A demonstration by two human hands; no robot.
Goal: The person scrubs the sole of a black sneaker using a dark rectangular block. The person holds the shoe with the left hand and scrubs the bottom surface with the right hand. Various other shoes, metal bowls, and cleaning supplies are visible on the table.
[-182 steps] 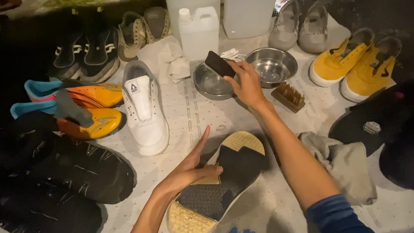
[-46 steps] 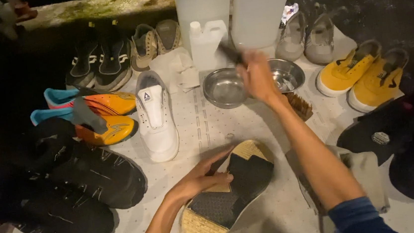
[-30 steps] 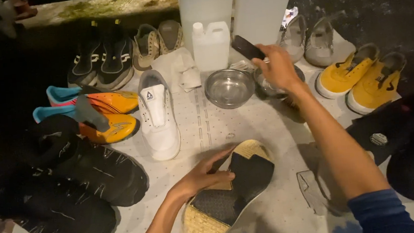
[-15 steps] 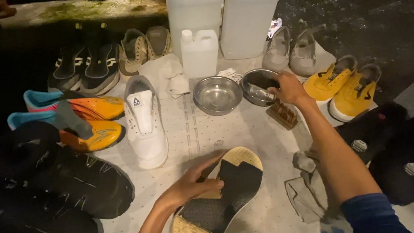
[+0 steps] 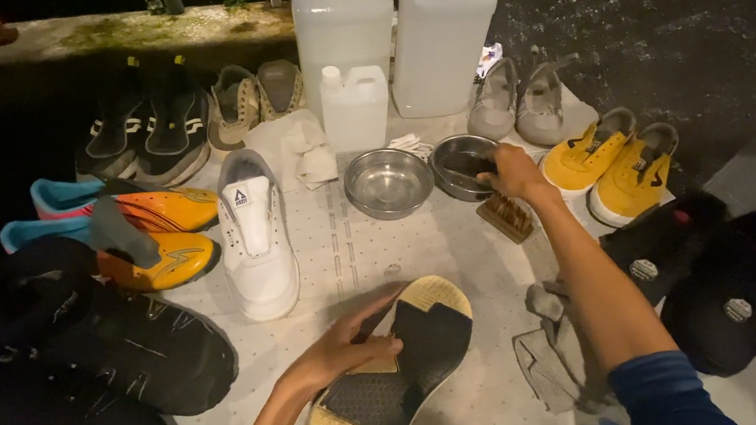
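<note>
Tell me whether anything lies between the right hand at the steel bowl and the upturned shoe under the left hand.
The right hand is apart from the upturned tan-soled shoe; only the brown wooden brush lies near that path.

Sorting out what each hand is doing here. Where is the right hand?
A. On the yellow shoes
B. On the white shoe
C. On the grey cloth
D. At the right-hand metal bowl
D: the right hand reaches into the right-hand metal bowl, while the left hand rests on the upturned shoe.
</note>
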